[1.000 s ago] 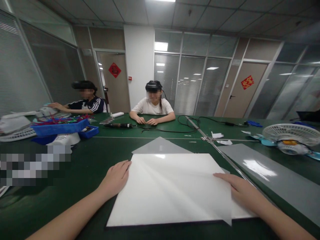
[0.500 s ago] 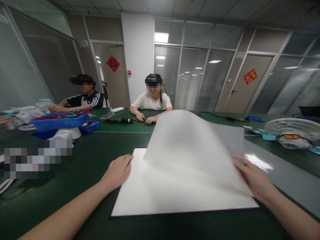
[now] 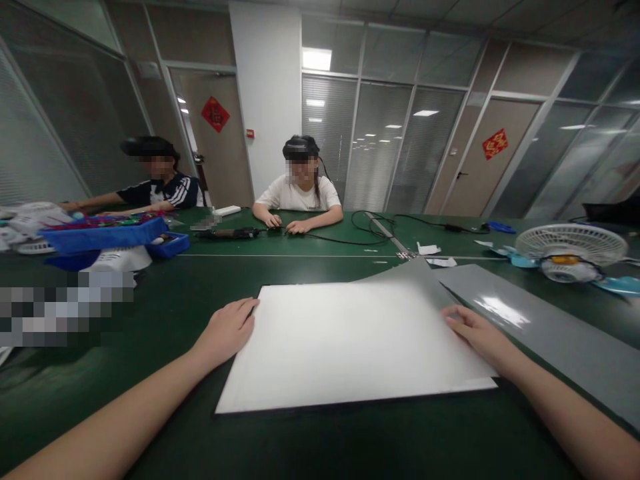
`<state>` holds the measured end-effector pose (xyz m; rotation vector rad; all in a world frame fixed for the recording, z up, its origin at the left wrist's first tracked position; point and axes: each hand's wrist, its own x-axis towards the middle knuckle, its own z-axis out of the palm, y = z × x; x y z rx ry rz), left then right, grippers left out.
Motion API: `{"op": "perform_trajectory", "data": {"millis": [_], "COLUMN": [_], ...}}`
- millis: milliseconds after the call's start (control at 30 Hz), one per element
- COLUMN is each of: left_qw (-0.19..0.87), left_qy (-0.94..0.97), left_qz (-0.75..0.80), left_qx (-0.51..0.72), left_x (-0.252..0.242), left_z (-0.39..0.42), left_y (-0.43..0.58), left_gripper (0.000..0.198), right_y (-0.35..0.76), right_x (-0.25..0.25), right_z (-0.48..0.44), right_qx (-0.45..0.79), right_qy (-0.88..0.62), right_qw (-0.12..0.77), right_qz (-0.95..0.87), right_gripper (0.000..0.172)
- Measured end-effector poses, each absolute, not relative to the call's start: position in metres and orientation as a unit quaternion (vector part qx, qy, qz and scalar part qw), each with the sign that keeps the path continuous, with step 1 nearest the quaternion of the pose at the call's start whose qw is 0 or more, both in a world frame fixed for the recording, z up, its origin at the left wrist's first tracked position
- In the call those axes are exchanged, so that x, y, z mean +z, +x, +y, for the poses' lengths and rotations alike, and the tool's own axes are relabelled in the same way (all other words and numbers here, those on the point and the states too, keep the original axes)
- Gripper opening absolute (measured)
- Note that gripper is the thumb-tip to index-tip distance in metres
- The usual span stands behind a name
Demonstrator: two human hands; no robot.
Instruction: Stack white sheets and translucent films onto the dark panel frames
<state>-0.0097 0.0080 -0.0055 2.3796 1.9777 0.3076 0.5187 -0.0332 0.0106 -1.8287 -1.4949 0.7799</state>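
A flat white panel (image 3: pixel 280 393) with a thin dark border lies in front of me on the green table. A thin translucent sheet (image 3: pixel 420 283) rests over it, its far right corner reaching past the panel onto the table. My left hand (image 3: pixel 229 332) lies along the panel's left edge, fingers stretched out together at the far left corner. At the other side, my right hand (image 3: pixel 475 333) has its fingers curled at the sheet's right edge. Its grip there is partly hidden.
A glossy grey sheet (image 3: pixel 555 333) lies to the right, with a fan (image 3: pixel 570 250) behind it. White scraps (image 3: pixel 429 249) and a black cable (image 3: pixel 340 240) are across the table. A blue tray of wires (image 3: pixel 105 233) stands left. Two people (image 3: pixel 300 187) sit opposite.
The translucent sheet, bulging high before, has come down nearly flat over the white panel. My right hand stays at its right edge, and my left hand keeps its place on the panel.
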Motion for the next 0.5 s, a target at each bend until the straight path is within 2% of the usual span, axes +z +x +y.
{"op": "perform_trajectory", "data": {"millis": [500], "left_qw": [0.019], "left_qy": [0.762], "left_qz": [0.639], "left_qx": [0.101], "left_x": [-0.0033], "left_z": [0.0065], "left_y": [-0.0083], "left_gripper": [0.057], "right_y": [0.521], "right_x": [0.0104], "right_z": [-0.0314], "right_qx": [0.326], "right_qy": [-0.704], "right_qw": [0.272], "right_qz": [-0.569], "right_gripper": [0.046]}}
